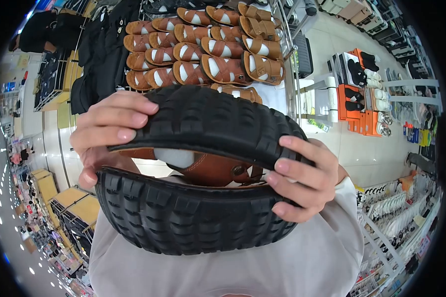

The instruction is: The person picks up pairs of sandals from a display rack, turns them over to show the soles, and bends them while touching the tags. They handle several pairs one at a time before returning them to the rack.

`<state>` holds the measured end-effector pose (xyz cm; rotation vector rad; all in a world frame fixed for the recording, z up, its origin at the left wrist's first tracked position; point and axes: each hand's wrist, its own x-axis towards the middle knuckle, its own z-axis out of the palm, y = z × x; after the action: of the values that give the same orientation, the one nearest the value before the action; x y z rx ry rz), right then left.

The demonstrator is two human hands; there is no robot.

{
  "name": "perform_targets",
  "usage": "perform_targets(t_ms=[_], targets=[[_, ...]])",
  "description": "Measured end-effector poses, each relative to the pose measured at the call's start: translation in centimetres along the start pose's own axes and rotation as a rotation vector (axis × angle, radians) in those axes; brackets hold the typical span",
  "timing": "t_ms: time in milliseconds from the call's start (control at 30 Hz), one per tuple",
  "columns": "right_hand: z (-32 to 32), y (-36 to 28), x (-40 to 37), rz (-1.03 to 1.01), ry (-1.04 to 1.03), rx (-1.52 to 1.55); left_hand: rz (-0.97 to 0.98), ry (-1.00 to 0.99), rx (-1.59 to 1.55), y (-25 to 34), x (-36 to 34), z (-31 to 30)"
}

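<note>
Person in a plain pale-grey top (223, 274) holds two sandals w/ thick black lug-treaded rubber soles, treads outward: far sandal (203, 111) above, near sandal (198, 213) below, both in front of torso. Brown leather upper (210, 172) w/ white insert (176, 157) shows in gap b/w soles. L hand (101, 121), partly curled, grips one end, fingers over far tread, thumb at near sole's edge. R hand (309, 173), fingers spread, spans both soles at opp. end; its thumb's hidden, can't tell placement. For a good hold, even pressure both ends seems best, fingertips kept out of gap to avoid a pinch. Bkgd: rows of brown strappy leather sandals (191, 74); orange cardboard shoeboxes (349, 104), R side.
</note>
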<state>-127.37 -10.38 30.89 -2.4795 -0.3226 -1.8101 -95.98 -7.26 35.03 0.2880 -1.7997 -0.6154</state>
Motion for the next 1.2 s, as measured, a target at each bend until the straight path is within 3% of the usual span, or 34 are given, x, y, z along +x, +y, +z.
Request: perform_targets(t_ms=[100, 233, 533, 733, 800, 867, 933, 967, 1000, 1067, 1167, 1200], targets=[[0.0, -0.2, 0.5, -0.012, -0.017, 0.024, 0.051, -0.165, 0.025, 0.9, 0.6, -2.4], [0.3, -0.2, 0.4, -0.036, 0.024, 0.004, 0.049, -0.179, 0.185, 3.0, 1.2, -2.2], [0.5, 0.0, -0.2, -0.170, 0.077, -0.030, 0.016, -0.241, 0.009, 3.9, 1.8, -3.1], [-1.1, 0.3, 0.3, 0.314, -0.184, 0.195, -0.153, -0.018, -0.031, 1.7, -0.6, -0.8], [0.1, -0.2, -2.5, 0.486, -0.154, 0.194, -0.448, 0.093, -0.031, 1.0, -3.5, 0.4], [2.3, -0.7, -5.9, 0.742, -0.019, 0.292, -0.777, 0.279, -0.162, 0.4, -7.0, 1.7], [3.4, -1.8, -8.0, 1.063, 0.132, 0.556, -0.974, 0.573, -0.531, -0.1, -9.4, 3.4], [4.3, -3.2, -9.5, 1.241, 0.171, 0.533, -1.008, 0.548, -0.506, -0.7, -11.7, 3.1], [4.3, -4.1, -9.4, 1.511, 0.067, 0.429, -0.920, 0.485, -0.482, -1.0, -12.8, 3.6], [5.3, -5.1, -10.1, 1.790, 0.316, 0.445, -1.077, 1.034, -0.075, -1.2, -17.8, 4.5], [5.2, -4.3, -11.1, 1.920, 0.216, 0.451, -1.077, 0.853, -0.293, -0.7, -15.6, 5.1], [5.4, -4.3, -11.3, 1.954, 0.258, 0.482, -1.143, 0.800, -0.120, -0.8, -15.2, 5.3]])
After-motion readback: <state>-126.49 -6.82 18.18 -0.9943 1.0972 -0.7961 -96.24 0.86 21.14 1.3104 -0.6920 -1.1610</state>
